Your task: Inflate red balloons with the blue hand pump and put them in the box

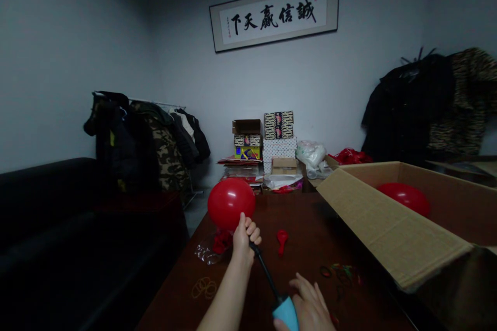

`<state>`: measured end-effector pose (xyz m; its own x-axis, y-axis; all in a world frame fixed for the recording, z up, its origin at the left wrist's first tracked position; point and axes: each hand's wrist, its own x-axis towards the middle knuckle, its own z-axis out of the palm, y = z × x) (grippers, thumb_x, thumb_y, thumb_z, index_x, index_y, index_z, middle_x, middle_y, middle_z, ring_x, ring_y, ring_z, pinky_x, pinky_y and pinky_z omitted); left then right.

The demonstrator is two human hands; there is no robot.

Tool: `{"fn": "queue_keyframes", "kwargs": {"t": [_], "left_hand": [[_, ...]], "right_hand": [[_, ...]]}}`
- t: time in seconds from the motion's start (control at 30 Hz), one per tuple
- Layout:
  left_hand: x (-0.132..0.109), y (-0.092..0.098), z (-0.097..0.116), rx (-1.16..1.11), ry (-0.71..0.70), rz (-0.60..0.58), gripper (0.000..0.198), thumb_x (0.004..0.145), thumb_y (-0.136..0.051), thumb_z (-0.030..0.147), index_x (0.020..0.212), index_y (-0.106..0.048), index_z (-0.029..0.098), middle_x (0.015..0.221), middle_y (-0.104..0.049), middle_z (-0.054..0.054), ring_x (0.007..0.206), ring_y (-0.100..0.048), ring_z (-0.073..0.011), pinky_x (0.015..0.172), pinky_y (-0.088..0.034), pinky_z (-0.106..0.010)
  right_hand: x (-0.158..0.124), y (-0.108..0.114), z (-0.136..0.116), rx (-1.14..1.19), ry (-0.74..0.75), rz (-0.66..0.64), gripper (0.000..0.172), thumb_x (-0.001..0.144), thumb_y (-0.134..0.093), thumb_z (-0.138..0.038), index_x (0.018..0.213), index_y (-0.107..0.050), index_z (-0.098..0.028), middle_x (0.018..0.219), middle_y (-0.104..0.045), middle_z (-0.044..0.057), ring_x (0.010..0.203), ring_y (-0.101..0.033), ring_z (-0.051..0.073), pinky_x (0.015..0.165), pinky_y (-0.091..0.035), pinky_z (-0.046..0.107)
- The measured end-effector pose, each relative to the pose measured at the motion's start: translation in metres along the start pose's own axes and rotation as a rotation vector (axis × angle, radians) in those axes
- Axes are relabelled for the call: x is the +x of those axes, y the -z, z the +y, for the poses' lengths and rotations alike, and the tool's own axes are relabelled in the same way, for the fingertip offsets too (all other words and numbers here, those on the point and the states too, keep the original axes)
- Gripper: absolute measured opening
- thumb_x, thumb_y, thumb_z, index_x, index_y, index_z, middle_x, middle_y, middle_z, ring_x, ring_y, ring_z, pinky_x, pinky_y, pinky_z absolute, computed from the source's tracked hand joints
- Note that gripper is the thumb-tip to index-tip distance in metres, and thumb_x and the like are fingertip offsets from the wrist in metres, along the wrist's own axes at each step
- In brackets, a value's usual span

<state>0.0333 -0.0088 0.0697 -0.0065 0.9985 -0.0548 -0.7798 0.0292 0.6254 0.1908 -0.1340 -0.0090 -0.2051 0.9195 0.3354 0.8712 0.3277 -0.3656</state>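
Note:
My left hand [244,235] is closed around the neck of an inflated red balloon [231,201], where the black tube of a balloon pump meets it. The pump's light-blue body [286,314] is at the bottom of the view, with my right hand [308,302] around it, thumb on one side and fingers stretched along the other. A limp red balloon [282,240] lies on the table just right of my left hand. Behind my left wrist, more limp red balloons [222,242] rest by a clear plastic bag [205,254].
Rubber bands [204,288] lie on the dark wooden table [248,279], with coloured ones [344,271] at right. An open cardboard box [388,227] holding an inflated red balloon [406,199] stands at right. Stacked boxes [279,152] are behind; a black sofa [46,217] is left.

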Motion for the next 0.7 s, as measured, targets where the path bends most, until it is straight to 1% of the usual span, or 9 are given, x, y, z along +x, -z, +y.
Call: {"fn": "queue_keyframes", "kwargs": {"t": [0.1,0.2,0.27,0.33,0.5,0.63,0.7], "left_hand": [[-0.010,-0.002,-0.019,0.015,0.021,-0.029,0.052,0.071,-0.065,0.058,0.062,-0.029,0.021,0.044,-0.023,0.011,0.032,-0.020,-0.0032,0.036,-0.008,-0.019],[-0.021,-0.004,-0.034,0.040,0.055,-0.041,0.052,0.070,-0.065,0.059,0.062,-0.030,0.021,0.044,-0.025,0.011,0.032,-0.020,-0.0033,0.036,-0.008,-0.020],[-0.025,-0.005,-0.039,0.062,0.072,-0.040,0.052,0.070,-0.065,0.060,0.062,-0.031,0.021,0.043,-0.026,0.011,0.032,-0.020,-0.0035,0.036,-0.008,-0.020],[-0.029,-0.005,-0.042,0.080,0.084,-0.030,0.051,0.070,-0.064,0.061,0.062,-0.033,0.021,0.043,-0.026,0.011,0.031,-0.020,-0.0037,0.035,-0.009,-0.020],[-0.031,-0.001,-0.043,0.089,0.100,-0.001,0.052,0.068,-0.067,0.060,0.062,-0.033,0.022,0.042,-0.026,0.011,0.031,-0.020,-0.0037,0.035,-0.009,-0.020],[-0.030,-0.001,-0.046,0.086,0.071,-0.011,0.051,0.069,-0.065,0.061,0.062,-0.033,0.022,0.041,-0.027,0.011,0.030,-0.020,-0.0039,0.034,-0.009,-0.020],[-0.028,-0.002,-0.045,0.090,0.047,-0.017,0.051,0.070,-0.063,0.062,0.063,-0.033,0.022,0.041,-0.027,0.011,0.030,-0.020,-0.0041,0.033,-0.010,-0.020]], "right_hand": [[0.012,0.010,-0.006,0.016,0.006,-0.011,0.044,0.079,-0.054,-0.051,0.099,-0.068,-0.014,0.125,-0.058,0.017,0.127,-0.042,0.034,0.108,-0.025,0.054],[0.023,0.019,-0.010,0.048,0.000,-0.059,0.050,0.084,-0.047,-0.052,0.111,-0.064,-0.013,0.130,-0.054,0.018,0.129,-0.039,0.033,0.109,-0.023,0.055],[0.027,0.020,-0.011,0.064,-0.006,-0.085,0.054,0.086,-0.043,-0.052,0.117,-0.061,-0.012,0.131,-0.052,0.018,0.129,-0.039,0.033,0.109,-0.023,0.054],[0.029,0.017,-0.011,0.071,-0.008,-0.099,0.055,0.087,-0.042,-0.052,0.119,-0.060,-0.012,0.130,-0.053,0.017,0.128,-0.040,0.033,0.108,-0.024,0.054],[0.024,0.005,-0.010,0.037,-0.041,-0.082,0.049,0.082,-0.049,-0.048,0.111,-0.064,-0.012,0.125,-0.057,0.017,0.127,-0.042,0.033,0.108,-0.026,0.054],[0.024,0.007,-0.007,0.068,-0.048,-0.148,0.051,0.082,-0.048,-0.050,0.115,-0.063,-0.014,0.130,-0.054,0.016,0.128,-0.041,0.034,0.107,-0.027,0.054],[0.026,0.011,-0.007,0.082,-0.047,-0.166,0.052,0.083,-0.045,-0.050,0.117,-0.062,-0.014,0.131,-0.053,0.016,0.130,-0.039,0.034,0.107,-0.026,0.055]]}}
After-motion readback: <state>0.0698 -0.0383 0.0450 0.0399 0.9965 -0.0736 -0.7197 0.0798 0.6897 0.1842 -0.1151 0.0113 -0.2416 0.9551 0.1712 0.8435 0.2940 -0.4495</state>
